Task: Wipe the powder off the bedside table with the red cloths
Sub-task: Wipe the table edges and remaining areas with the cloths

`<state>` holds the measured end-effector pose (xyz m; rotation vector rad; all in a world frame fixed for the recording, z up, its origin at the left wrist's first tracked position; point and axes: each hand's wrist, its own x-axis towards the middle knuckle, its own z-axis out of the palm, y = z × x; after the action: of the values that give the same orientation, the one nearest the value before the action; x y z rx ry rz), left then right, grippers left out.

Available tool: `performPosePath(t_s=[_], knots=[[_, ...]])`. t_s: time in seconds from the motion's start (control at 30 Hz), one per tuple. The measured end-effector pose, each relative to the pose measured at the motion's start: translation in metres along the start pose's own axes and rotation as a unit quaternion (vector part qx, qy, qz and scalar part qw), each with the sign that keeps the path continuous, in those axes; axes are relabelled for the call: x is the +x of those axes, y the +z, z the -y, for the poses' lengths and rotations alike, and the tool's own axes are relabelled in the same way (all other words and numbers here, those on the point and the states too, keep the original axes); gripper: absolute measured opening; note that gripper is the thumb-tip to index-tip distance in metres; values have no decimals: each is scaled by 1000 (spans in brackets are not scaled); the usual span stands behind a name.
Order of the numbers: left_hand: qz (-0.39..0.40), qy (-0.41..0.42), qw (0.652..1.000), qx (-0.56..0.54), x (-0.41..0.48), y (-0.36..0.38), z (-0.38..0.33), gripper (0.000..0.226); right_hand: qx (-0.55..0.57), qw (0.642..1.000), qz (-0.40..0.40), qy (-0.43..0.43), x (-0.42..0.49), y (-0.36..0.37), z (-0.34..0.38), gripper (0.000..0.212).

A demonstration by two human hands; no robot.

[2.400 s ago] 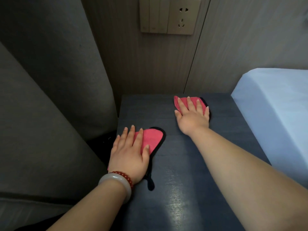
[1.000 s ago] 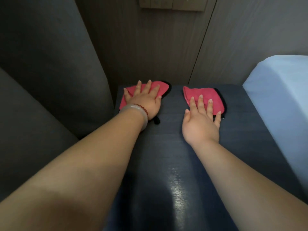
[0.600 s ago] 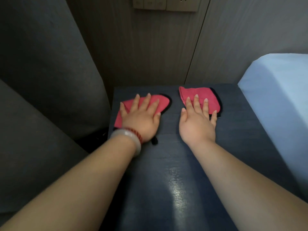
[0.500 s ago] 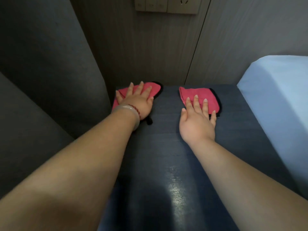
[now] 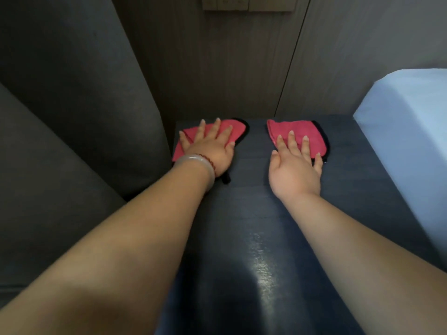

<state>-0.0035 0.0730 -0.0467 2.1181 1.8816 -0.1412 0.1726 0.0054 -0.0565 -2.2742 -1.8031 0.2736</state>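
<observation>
At centre frame, a dark blue wood-grain bedside table top is seen from above, with a glossy highlight on its near half. Two red terry cloths with black edging are laid flat near its far edge, well apart from each other. The left red cloth is pinned at the table's far-left corner under the left hand, fingers spread flat and released, nothing gripped; a black tab of the cloth is seen poking out beside the wrist. A pale jade-like bangle and red bead bracelet are worn on that wrist. The right red cloth is pressed at upper centre-right under the right hand, fingers extended flat, palm partly on bare table. No powder can be made out. A pale blue mattress is seen at right, a grey upholstered panel at left, a beige switch plate at the top edge.
</observation>
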Motion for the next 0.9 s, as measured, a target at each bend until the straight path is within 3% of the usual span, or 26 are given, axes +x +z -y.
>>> performPosePath(t_s=[0.2, 0.3, 0.47, 0.63, 0.73, 0.9], knots=[[-92, 63, 994, 22, -101, 40, -12, 54, -3, 1000, 8, -4, 1, 1, -1, 53], [-71, 63, 995, 21, -89, 35, 0, 52, -11, 1000, 15, -8, 0, 0, -1, 54], [-7, -10, 1000, -5, -46, 15, -7, 54, -34, 995, 48, -77, -14, -5, -15, 60], [-105, 76, 992, 7, -155, 59, -29, 56, -60, 992, 48, -97, -60, -11, -38, 62], [-78, 73, 994, 23, -151, 56, -24, 55, -71, 993, 45, -82, -77, -10, -45, 61], [-12, -12, 1000, -16, -85, 30, -28, 56, -73, 994, 51, -70, -84, -10, -43, 60]])
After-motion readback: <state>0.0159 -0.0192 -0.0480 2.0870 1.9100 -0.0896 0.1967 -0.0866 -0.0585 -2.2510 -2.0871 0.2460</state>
